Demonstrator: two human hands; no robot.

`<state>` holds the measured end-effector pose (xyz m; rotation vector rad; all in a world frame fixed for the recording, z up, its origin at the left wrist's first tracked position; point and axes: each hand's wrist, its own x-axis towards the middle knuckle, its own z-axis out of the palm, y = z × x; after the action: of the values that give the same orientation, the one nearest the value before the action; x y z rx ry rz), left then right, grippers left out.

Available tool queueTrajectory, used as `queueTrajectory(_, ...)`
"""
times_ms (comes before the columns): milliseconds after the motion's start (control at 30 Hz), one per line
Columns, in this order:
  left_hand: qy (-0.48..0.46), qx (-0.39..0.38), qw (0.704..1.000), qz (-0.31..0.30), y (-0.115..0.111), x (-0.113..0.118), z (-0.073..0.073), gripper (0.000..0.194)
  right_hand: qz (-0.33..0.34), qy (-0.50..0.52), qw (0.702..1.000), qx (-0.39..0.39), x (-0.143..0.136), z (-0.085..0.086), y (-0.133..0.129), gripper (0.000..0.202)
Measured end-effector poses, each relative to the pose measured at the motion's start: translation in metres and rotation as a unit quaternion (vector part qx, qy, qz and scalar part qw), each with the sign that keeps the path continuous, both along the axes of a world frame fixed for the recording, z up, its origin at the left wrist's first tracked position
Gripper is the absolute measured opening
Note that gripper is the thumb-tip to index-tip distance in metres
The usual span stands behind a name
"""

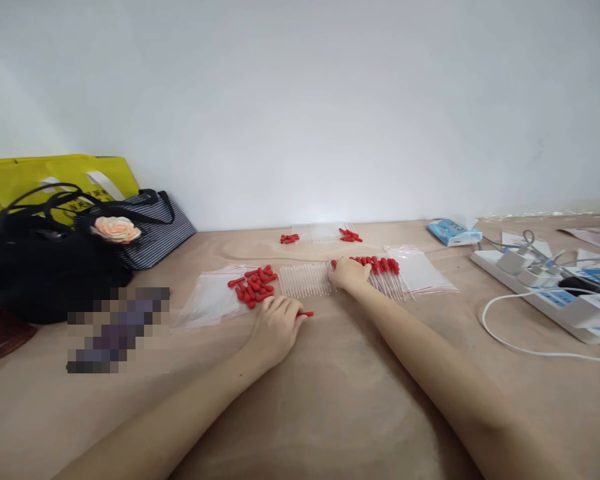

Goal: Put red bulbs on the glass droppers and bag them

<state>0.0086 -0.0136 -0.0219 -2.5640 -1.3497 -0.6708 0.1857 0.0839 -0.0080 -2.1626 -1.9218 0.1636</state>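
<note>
My left hand (276,327) is closed, with a small red rubber bulb (307,313) sticking out between thumb and fingers. Just beyond it, a loose pile of red bulbs (253,287) lies partly on a clear plastic bag (213,297). A row of thin clear tubes (305,280) lies side by side in the middle. My right hand (350,273) is closed over the right end of that row; its fingertips are hidden. To its right lie tubes fitted with red bulbs (387,265), fanned out beside another clear bag (423,270).
Near the wall lie more clear tubes (325,233) between two small groups of red bulbs (290,238). A white power strip (535,293) with cables and a blue tissue pack (453,232) are at right. Bags (45,260) and a blurred-out object (123,330) occupy the left.
</note>
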Motion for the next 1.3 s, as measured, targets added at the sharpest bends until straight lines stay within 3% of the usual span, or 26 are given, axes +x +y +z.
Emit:
queueTrajectory(133,-0.035,-0.071,0.996,-0.046,0.000,0.002,-0.002,0.013,0.037,0.009,0.999,0.013,0.002,0.006,-0.008,0.026)
queueTrajectory(300,-0.049,-0.062,0.995,-0.067,0.004,-0.001,-0.002,0.020,0.178,0.024,0.982,0.064,0.026,0.008,-0.042,0.018)
queueTrajectory(400,-0.053,-0.055,0.995,-0.066,0.006,0.002,-0.002,0.019,0.341,0.060,0.928,0.136,0.046,-0.004,-0.065,0.013)
queueTrajectory(467,-0.053,-0.059,0.995,-0.066,0.007,0.004,0.000,0.016,0.403,0.070,0.896,0.174,0.055,-0.014,-0.076,0.013)
queueTrajectory(667,-0.044,-0.050,0.996,-0.059,0.007,0.007,0.000,0.012,0.422,0.047,0.870,0.250,0.055,-0.031,-0.090,0.028)
queueTrajectory(833,-0.062,-0.032,0.995,-0.065,0.006,0.006,-0.004,0.012,0.425,0.050,0.865,0.263,0.049,-0.031,-0.093,0.030)
queueTrajectory(1300,-0.175,-0.093,0.977,-0.073,0.005,0.010,0.004,0.013,0.441,0.070,0.838,0.314,0.042,-0.030,-0.095,0.023)
